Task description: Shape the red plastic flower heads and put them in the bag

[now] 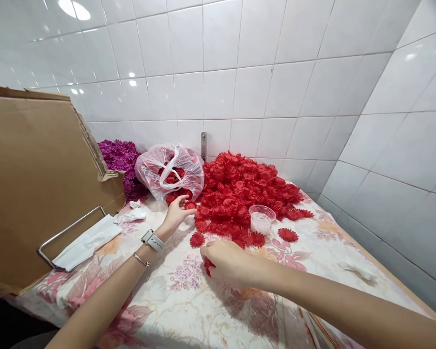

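Observation:
My left hand (178, 213), with a watch and bracelet on its wrist, reaches toward the red flowers at the mouth of a clear plastic bag (150, 167). Its thumb and fingers are apart beside a single red flower (190, 205). Closed low over the cloth, my right hand (223, 261) grips a red artificial flower (209, 267), mostly hidden by the fingers. Just behind that hand rises a large heap of red flowers (240, 189). A clear plastic cup (262, 220) with whitish contents stands at the heap's front edge. Loose flowers lie at its left (197, 239) and right (288, 235).
A big cardboard box (39, 184) stands on the left, with a metal wire frame (70, 228) and a folded white sheet (89, 242) by it. Purple flowers (119, 157) are piled behind. Crumpled white tissue (132, 214) lies on the floral tablecloth (167, 315). Tiled walls (218, 92) bound the table.

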A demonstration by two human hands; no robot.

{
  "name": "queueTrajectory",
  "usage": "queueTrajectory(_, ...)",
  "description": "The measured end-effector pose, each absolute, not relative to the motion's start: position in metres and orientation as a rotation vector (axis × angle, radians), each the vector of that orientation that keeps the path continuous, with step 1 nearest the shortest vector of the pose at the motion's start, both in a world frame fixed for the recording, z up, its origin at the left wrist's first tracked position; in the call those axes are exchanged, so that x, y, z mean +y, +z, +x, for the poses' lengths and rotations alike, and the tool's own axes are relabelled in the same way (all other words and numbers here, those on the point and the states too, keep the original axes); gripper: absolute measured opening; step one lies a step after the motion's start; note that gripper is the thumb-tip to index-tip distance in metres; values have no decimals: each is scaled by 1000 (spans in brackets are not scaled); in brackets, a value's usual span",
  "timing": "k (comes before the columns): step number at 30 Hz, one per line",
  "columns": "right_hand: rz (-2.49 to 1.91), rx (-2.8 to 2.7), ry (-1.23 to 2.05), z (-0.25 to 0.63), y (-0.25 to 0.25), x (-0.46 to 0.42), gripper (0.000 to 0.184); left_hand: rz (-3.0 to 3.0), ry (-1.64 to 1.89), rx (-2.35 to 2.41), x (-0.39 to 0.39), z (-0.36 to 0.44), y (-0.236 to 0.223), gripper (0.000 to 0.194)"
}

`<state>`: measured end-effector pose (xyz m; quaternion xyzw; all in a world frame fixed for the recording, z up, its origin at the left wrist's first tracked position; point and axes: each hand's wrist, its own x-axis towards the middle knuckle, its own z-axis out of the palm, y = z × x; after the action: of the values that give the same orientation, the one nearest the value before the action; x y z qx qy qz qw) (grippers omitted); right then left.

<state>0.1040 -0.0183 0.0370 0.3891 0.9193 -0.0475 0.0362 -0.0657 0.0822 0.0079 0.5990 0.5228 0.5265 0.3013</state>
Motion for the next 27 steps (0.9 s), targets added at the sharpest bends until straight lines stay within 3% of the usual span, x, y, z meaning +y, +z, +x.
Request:
queueTrajectory(7,1582,2778,-70,123,86,41,26,1415,1396,1200,76,-64,4,19)
queueTrajectory(14,1147,2784,-408,114,62,17,24,1215,1349,1017,72,-59,-1,18)
queueTrajectory(18,1181,2798,-353,108,47,8,9,1091,1308,902,70,-57,-1,23)
queueTrajectory(27,1832,3008,49,140,97,70,26,798,1315,669,68,-51,16,21)
